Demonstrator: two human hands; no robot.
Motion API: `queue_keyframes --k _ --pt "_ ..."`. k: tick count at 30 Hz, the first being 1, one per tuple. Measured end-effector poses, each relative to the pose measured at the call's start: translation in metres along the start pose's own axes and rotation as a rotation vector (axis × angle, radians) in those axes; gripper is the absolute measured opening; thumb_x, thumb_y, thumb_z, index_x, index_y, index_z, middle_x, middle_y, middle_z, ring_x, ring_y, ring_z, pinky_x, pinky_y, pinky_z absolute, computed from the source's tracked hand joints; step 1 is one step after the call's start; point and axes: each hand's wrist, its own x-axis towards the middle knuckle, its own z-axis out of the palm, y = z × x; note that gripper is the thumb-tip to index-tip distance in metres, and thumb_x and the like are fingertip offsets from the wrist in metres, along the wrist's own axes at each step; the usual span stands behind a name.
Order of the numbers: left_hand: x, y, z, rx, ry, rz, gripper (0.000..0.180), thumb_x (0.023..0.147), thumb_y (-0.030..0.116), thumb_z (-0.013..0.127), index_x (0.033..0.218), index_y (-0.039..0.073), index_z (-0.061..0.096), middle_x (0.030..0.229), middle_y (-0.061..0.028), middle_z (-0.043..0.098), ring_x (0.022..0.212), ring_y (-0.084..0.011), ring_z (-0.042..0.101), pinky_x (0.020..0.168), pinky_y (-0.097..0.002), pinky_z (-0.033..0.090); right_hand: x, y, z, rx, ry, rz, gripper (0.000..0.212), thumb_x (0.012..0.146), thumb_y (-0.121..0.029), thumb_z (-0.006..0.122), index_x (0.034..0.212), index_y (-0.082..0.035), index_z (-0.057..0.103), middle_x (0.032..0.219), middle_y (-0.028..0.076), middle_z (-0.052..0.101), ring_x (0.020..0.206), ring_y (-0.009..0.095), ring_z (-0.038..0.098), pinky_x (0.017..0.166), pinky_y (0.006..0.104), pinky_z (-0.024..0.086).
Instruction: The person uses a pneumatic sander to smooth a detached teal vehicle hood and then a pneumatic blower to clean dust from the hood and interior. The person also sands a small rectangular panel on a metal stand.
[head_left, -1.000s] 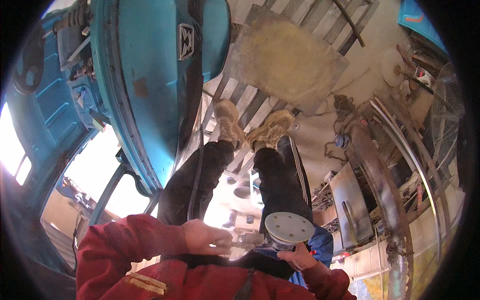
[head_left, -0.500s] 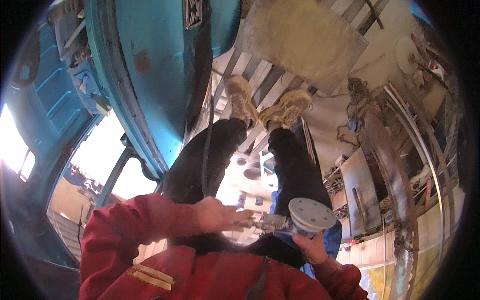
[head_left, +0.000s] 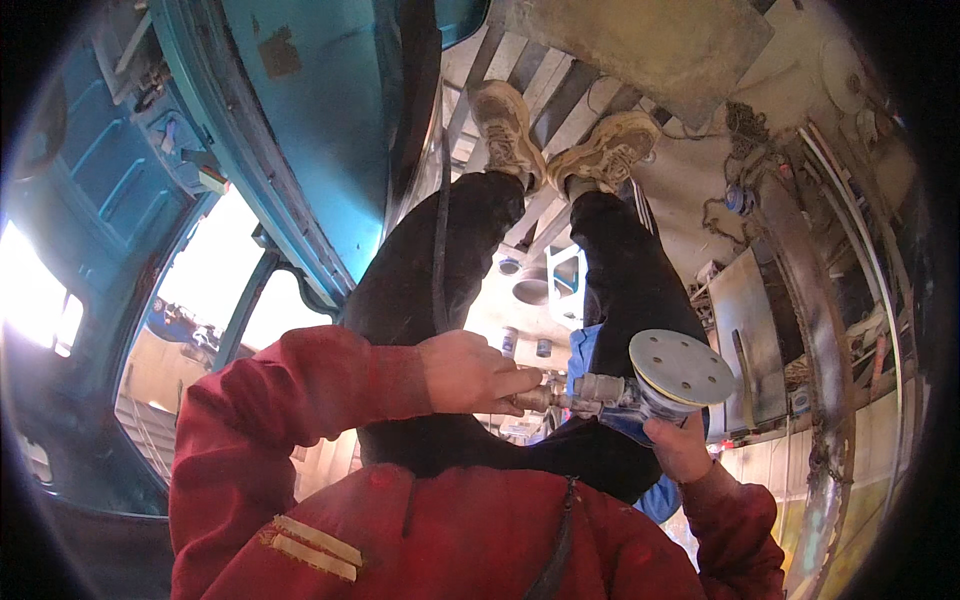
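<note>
My right hand [head_left: 682, 445] grips an air sander from underneath. The sander's round pale pad [head_left: 682, 368] faces up and shows several dust holes. From the sander's left side sticks out a metal air fitting [head_left: 600, 390]. My left hand [head_left: 475, 375] is closed around the end of this fitting, with the fingertips pressed on it; the palm side is hidden. A dark hose or cord [head_left: 440, 230] hangs down along my left leg, and its lower end disappears behind my left hand.
A teal vehicle panel [head_left: 310, 110] stands close on the left, beside a teal body shell [head_left: 110, 170] with window openings. A flat worn board [head_left: 640, 45] lies ahead of my shoes on slats. Rusty long metal parts [head_left: 815, 330] and a leaning sheet [head_left: 750, 340] stand at right.
Both hands and the sander sit slightly further right and higher in the picture, as the whole view has shifted. My left hand stays on the fitting, my right on the sander.
</note>
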Motion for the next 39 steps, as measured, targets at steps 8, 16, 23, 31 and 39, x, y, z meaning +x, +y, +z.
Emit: queue_keyframes --k 8,16,23,31,39 --pt "0.001 0.000 0.006 -0.032 0.166 0.028 0.048 0.090 0.051 0.061 0.122 0.015 0.052 0.068 -0.0094 0.065 0.053 -0.0321 0.064 0.043 -0.0415 0.048 -0.004 -0.002 -0.002 -0.049 0.005 0.009 0.072 0.075 -0.014 0.082 0.136 0.001 0.047 0.128 0.010 0.059 0.115 0.020 0.056 0.102 0.0363 0.042" --pt "0.003 0.006 -0.005 -0.157 0.066 -0.061 0.040 0.087 0.046 0.065 0.097 0.008 0.057 0.056 -0.0135 0.058 0.051 -0.0341 0.062 0.044 -0.0427 0.048 -0.006 -0.013 -0.005 -0.184 -0.034 0.063 0.062 0.078 -0.018 0.082 0.130 0.000 0.054 0.125 0.010 0.060 0.114 0.019 0.055 0.100 0.0361 0.044" --pt "0.004 0.016 -0.014 -0.188 0.071 0.009 0.040 0.086 0.047 0.065 0.093 0.009 0.055 0.055 -0.0128 0.057 0.051 -0.0346 0.062 0.045 -0.0444 0.049 -0.017 -0.020 -0.009 -0.572 -0.163 0.071 0.058 0.079 -0.019 0.078 0.131 -0.006 0.055 0.127 0.008 0.061 0.115 0.022 0.056 0.102 0.0399 0.043" --pt "0.010 0.019 -0.033 -0.053 0.157 -0.027 0.042 0.085 0.051 0.068 0.094 0.011 0.059 0.057 -0.0096 0.060 0.049 -0.0318 0.061 0.043 -0.0408 0.048 -0.012 -0.027 0.006 -0.310 -0.092 0.004 0.059 0.078 -0.016 0.077 0.132 -0.005 0.054 0.129 0.007 0.059 0.118 0.021 0.055 0.103 0.0375 0.042" --pt "0.046 0.022 -0.033 -0.119 0.534 -0.067 0.039 0.082 0.050 0.072 0.084 0.012 0.065 0.059 -0.0120 0.060 0.054 -0.0338 0.062 0.049 -0.0428 0.049 0.017 -0.078 0.007 -0.031 0.160 -0.244 0.069 0.075 -0.016 0.077 0.134 0.003 0.047 0.126 0.012 0.059 0.114 0.021 0.057 0.100 0.0359 0.045"
